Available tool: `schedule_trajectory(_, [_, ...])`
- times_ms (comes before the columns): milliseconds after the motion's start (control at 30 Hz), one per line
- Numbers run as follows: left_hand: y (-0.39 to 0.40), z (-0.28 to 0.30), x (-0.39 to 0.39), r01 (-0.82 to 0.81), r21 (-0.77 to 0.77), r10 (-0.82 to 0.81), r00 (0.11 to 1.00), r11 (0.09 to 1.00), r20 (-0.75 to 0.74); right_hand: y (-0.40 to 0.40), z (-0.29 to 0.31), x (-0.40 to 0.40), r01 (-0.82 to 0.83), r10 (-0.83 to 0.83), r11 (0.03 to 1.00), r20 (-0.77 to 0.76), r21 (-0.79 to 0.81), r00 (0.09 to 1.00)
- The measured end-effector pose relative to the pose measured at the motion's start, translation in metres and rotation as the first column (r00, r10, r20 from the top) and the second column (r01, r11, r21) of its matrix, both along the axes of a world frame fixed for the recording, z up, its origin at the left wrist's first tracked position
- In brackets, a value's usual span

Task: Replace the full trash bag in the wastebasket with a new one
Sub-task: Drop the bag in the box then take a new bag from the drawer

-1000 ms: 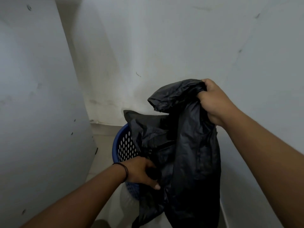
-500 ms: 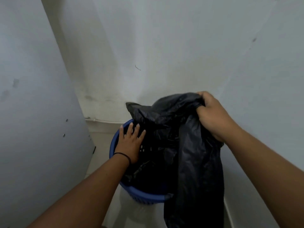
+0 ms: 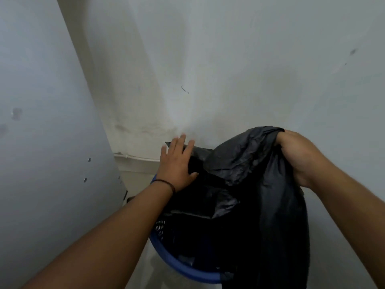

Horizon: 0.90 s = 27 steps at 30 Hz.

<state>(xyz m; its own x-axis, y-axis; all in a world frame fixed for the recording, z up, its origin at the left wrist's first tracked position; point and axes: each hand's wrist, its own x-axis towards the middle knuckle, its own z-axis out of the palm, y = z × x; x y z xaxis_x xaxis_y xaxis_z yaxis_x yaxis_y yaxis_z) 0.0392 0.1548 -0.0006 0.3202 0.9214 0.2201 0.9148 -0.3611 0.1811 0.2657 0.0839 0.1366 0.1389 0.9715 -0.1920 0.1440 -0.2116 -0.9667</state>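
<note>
While the blue wastebasket (image 3: 183,270) sits at the lower centre of the frame, a black trash bag (image 3: 256,197) spills over its rim. At centre, the left hand (image 3: 177,163) lies flat on the plastic, fingers straight. Farther right, the right hand (image 3: 298,155) grips the bag's bunched top before white walls (image 3: 229,59).

Both forearms bare, sleeveless; thin black band (image 3: 164,183) round left wrist.

white wall (image 3: 229,59), grey panel (image 3: 41,142), white pipe (image 3: 137,157).
</note>
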Motion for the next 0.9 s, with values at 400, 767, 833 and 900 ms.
schedule_trajectory(400, [-0.031,0.027,0.01,0.285,0.089,-0.283,0.958,0.954,-0.041,0.008,0.033,0.017,0.119,-0.115,0.987,-0.039,0.108,0.993])
schedule_trajectory(767, [-0.077,0.025,-0.006,0.275,-0.542,0.018,0.881,0.794,0.472,-0.005,0.028,-0.035,0.012,-0.03,0.999,-0.482,-0.039,0.876])
schedule_trajectory(833, [-0.085,0.029,-0.003,0.324,-0.572,-0.034,0.888,0.753,0.458,-0.006,0.028,-0.042,-0.046,0.005,0.996,-0.487,-0.071,0.874])
schedule_trajectory(900, [-0.093,0.022,0.002,0.266,-0.635,-0.198,0.964,0.725,0.177,-0.006,0.028,-0.046,-0.076,0.017,0.991,-0.441,-0.115,0.897])
